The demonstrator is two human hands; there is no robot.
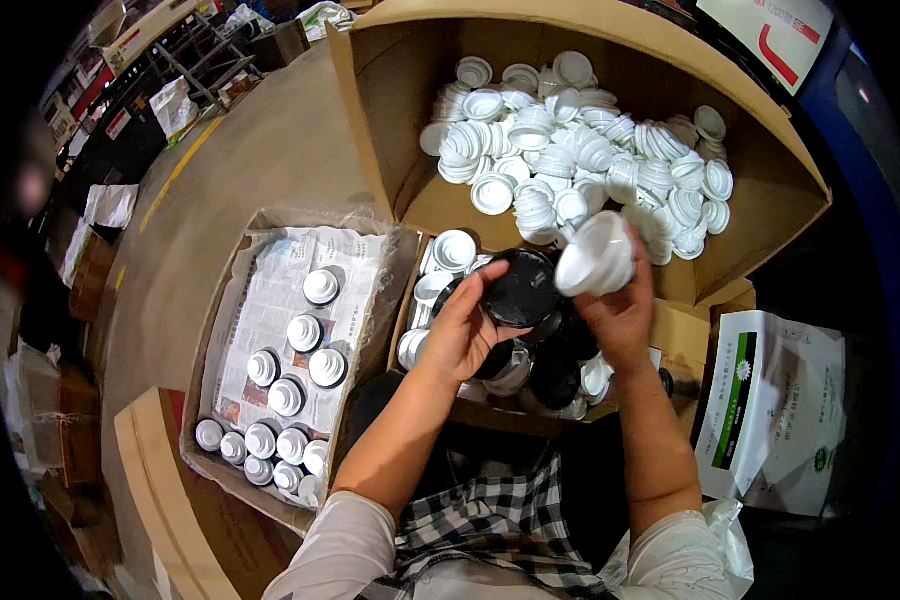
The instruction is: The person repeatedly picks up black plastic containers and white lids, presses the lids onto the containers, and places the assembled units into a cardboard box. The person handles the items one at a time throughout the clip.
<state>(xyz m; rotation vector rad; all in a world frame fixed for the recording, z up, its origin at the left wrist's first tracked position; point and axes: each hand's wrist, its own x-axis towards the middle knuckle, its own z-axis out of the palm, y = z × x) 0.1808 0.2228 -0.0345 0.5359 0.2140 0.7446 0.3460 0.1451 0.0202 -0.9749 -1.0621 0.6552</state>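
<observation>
My left hand [458, 328] grips a round black plastic lid [523, 288] by its edge, its flat face turned up. Close beside it, my right hand [620, 315] holds a white stepped plastic cap [596, 255], slightly blurred; whether it is one cap or a stack I cannot tell. The two parts are side by side, almost touching. Both hands are over a low carton with mixed parts, among them black pieces [555, 380] and white caps [454, 250]. Beyond it, a big open cardboard box [385, 110] holds a heap of white stepped caps [570, 150].
At left, a shallow box [225, 290] lined with newspaper [260, 270] bears several white caps on dark bases [303, 333], set upright. A white printed carton [790, 410] stands at right. Cardboard flaps [185, 480] stick up at lower left. A yellow line [175, 175] crosses the floor.
</observation>
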